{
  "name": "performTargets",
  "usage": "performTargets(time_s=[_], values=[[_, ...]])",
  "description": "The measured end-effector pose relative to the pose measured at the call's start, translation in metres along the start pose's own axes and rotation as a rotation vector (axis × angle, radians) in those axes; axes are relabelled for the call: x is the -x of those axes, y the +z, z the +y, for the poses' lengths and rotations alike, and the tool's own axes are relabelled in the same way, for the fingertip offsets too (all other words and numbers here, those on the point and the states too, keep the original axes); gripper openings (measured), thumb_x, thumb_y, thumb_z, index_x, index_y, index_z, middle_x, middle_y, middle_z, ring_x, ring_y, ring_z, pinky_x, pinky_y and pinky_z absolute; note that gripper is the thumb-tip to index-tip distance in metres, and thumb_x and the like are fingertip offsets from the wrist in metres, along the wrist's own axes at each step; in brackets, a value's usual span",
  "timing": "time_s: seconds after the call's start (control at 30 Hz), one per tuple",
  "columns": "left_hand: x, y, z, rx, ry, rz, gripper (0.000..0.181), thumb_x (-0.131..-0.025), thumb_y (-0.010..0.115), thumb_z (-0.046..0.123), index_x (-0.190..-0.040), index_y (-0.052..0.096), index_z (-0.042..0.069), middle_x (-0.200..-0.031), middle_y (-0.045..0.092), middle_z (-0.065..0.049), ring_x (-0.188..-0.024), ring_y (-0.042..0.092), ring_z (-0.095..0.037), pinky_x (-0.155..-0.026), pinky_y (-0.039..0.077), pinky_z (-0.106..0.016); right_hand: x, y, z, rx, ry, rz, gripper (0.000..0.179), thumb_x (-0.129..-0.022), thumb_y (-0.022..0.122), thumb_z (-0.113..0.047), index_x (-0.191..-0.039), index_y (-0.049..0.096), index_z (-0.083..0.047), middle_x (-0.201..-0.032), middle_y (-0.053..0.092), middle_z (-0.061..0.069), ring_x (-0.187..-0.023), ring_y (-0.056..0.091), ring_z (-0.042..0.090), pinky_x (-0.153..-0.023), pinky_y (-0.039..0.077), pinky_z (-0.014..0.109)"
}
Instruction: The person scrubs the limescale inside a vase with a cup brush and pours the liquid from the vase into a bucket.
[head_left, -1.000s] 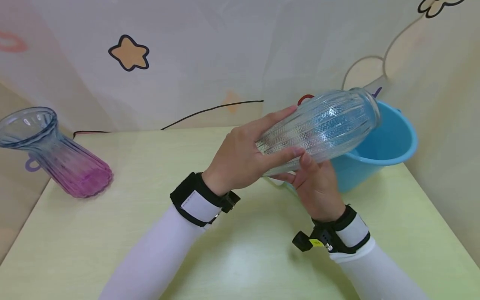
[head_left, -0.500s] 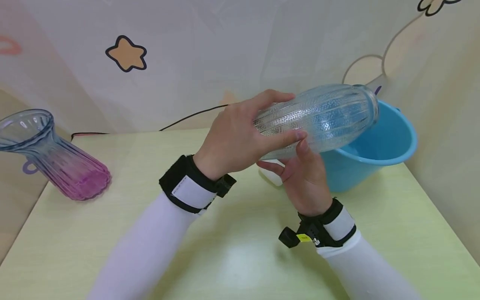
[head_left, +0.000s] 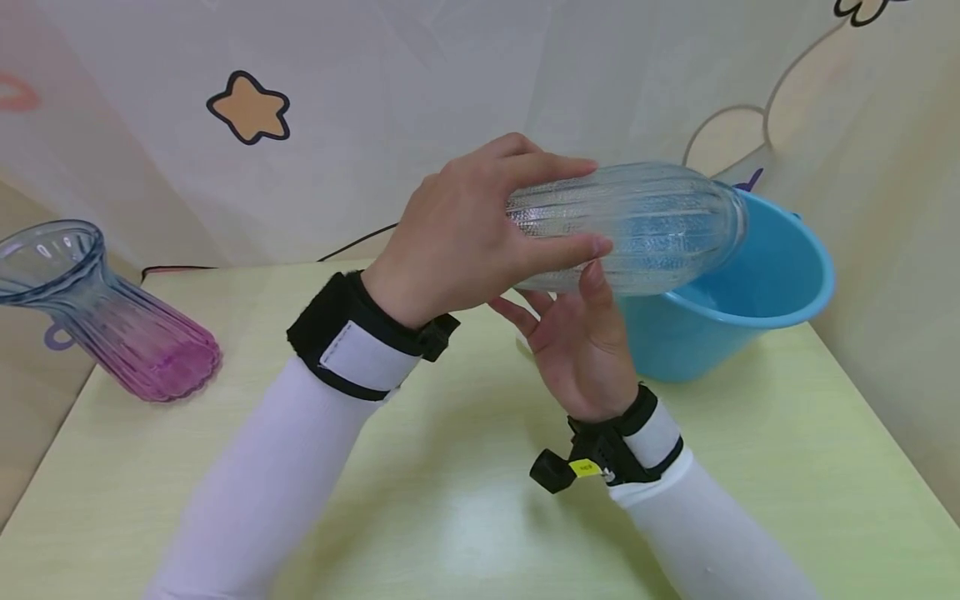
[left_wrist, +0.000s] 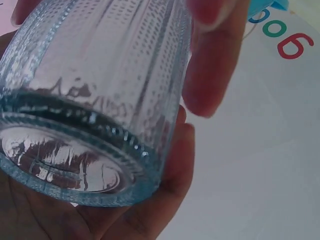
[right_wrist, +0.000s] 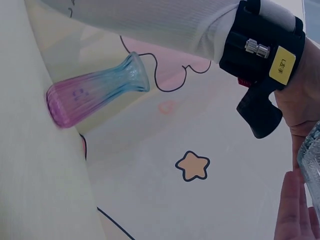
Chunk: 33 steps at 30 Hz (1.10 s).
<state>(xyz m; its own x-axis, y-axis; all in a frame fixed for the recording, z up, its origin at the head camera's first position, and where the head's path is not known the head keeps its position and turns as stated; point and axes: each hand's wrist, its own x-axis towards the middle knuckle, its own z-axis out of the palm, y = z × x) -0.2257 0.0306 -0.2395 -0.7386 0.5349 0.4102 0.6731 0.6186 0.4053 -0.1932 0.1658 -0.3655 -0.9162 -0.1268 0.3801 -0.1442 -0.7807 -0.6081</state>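
A clear ribbed glass vase (head_left: pixel 637 225) lies nearly level in the air, its mouth pointing right over the near rim of a blue bucket (head_left: pixel 720 333). My left hand (head_left: pixel 465 233) grips it near the base end, thumb on the near side and fingers over the far side. Beneath it, my right hand (head_left: pixel 581 350) holds the vase's underside, with the thumb against the glass and the other fingers partly hidden. In the left wrist view the thick round base of the vase (left_wrist: pixel 65 160) faces the camera. Only a sliver of the glass shows in the right wrist view.
At the left of the pale table (head_left: pixel 450 517), a tall pink-and-blue glass vase (head_left: pixel 142 325) stands upright with a flared rim. A patterned wall sheet (head_left: pixel 375 117) rises behind the table. Behind my right hand, a small pale object is mostly covered.
The vase's base end has risen and swung left, bringing the vase from a slant to nearly level, mouth still at the bucket. Both hands have shifted left and up, keeping their hold.
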Motion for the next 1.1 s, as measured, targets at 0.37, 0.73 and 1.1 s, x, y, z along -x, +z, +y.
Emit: performTargets(time_s=[0.37,0.73,1.1], values=[[-0.004,-0.002,0.013,-0.09,0.03,0.021,0.06,-0.085,0.077,0.061,-0.137,0.067,0.033,-0.126,0.069,0.012,-0.098,0.067,-0.006,-0.07,0.051,-0.026,-0.002,0.0,0.002,-0.203,-0.001,-0.103,0.07,-0.089,0.083,-0.038,-0.144,0.041,-0.026,-0.136,0.056,0.0,-0.118,0.061,0.025,-0.102,0.055,0.037],[-0.01,-0.006,0.026,-0.209,0.107,0.009,0.058,-0.086,0.074,0.064,-0.137,0.068,0.036,-0.12,0.069,0.017,-0.089,0.065,-0.001,-0.065,0.048,-0.024,-0.005,0.0,-0.001,-0.293,0.001,-0.187,0.061,-0.089,0.083,-0.036,-0.135,0.048,-0.02,-0.131,0.057,0.001,-0.118,0.059,0.023,-0.105,0.052,0.039],[-0.017,-0.008,0.039,-0.306,0.127,-0.047,0.06,-0.085,0.072,0.067,-0.138,0.066,0.039,-0.123,0.069,0.018,-0.093,0.068,-0.002,-0.067,0.051,-0.025,-0.004,-0.004,-0.004,-0.342,0.024,-0.212,0.056,-0.088,0.083,-0.037,-0.13,0.05,-0.019,-0.126,0.063,0.001,-0.116,0.061,0.022,-0.105,0.052,0.039]])
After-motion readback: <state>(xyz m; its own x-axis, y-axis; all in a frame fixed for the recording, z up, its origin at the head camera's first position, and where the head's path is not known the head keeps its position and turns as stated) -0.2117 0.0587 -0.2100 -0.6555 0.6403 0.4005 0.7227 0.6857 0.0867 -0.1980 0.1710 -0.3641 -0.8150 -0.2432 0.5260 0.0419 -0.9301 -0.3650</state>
